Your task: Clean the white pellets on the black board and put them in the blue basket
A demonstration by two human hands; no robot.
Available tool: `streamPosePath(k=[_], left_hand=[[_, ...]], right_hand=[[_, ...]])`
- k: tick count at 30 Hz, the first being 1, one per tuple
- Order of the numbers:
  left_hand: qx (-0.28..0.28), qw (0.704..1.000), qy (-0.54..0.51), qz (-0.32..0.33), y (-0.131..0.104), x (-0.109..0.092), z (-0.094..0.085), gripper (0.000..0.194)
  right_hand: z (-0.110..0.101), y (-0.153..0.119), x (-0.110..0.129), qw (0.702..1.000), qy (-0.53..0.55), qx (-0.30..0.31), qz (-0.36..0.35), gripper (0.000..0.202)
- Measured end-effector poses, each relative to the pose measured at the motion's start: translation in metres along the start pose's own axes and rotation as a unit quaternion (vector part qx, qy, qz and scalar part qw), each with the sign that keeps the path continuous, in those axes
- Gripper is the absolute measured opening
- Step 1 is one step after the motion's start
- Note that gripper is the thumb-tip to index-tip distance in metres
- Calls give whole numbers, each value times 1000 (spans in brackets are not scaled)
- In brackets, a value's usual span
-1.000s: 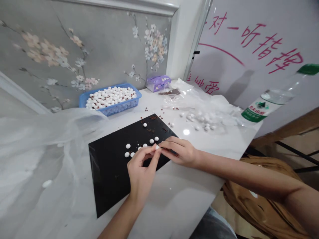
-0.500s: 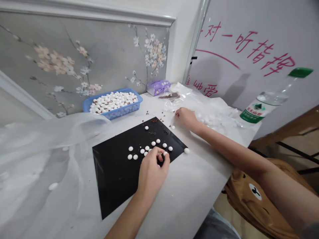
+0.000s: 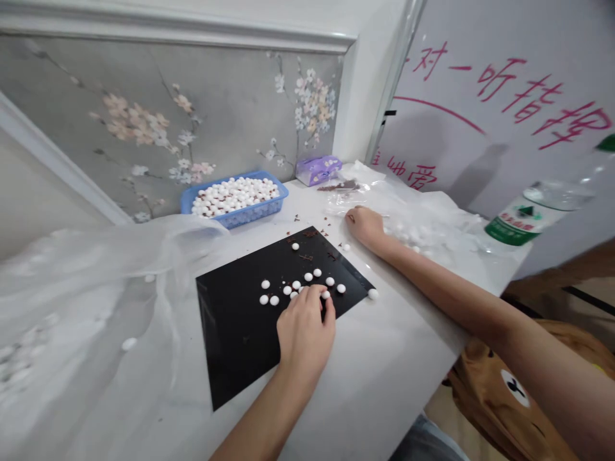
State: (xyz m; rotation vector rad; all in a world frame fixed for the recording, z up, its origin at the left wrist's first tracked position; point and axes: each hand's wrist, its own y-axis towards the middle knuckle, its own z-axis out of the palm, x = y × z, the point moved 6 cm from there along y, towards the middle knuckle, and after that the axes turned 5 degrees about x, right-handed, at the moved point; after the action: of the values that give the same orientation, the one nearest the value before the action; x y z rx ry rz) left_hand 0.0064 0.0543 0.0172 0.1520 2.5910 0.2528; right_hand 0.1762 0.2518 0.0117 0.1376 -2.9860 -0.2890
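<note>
Resting left hand, curled, on black sheet

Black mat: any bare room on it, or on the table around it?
Near half of the black mat is bare, left of the left hand. Table between both forearms is bare. Crowded: white beads on the mat's far half, plastic bags by the right hand.

- Head camera, the only view, looks forward and down from close above the white table.
- Wall at twelve o'clock, whiteboard at two.
</note>
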Motion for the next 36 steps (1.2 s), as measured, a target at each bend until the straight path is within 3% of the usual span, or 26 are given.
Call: streamPosePath(k=[5,8,11,13,16,18,21,26,30,33,36], left_hand=[[25,999,-14,-41,-5,-5,-1,27],[13,994,-46,-98,2,6,-15,32],[-38,987,-10,-153,21,41,-45,28],[-84,982,79,-151,37,71,-70,26],[-106,972,121,-169,58,121,-96,31],[-112,971,134,-167,68,145,-105,34],[-111,974,134,-147,75,162,-105,36],[-127,978,95,-138,69,172,-101,29],[-175,975,15,-134,67,169,-102,21],[-217,965,-77,-126,69,148,-94,21],[-233,953,-164,-100,67,102,-76,27]], right_hand=[[-12,-15,11,995,58,-66,-46,28],[-16,-19,14,986,103,-107,-74,27],[-11,-23,20,976,140,-109,-124,27],[-9,-27,26,964,176,-112,-164,28],[-6,-35,35,947,211,-120,-209,28],[-7,-39,39,941,216,-134,-224,27],[-10,-43,42,926,224,-165,-254,26],[-14,-43,41,903,234,-211,-293,30],[-17,-44,42,896,243,-208,-309,31],[-21,-47,44,894,268,-205,-296,27],[-25,-53,47,892,320,-179,-264,19]])
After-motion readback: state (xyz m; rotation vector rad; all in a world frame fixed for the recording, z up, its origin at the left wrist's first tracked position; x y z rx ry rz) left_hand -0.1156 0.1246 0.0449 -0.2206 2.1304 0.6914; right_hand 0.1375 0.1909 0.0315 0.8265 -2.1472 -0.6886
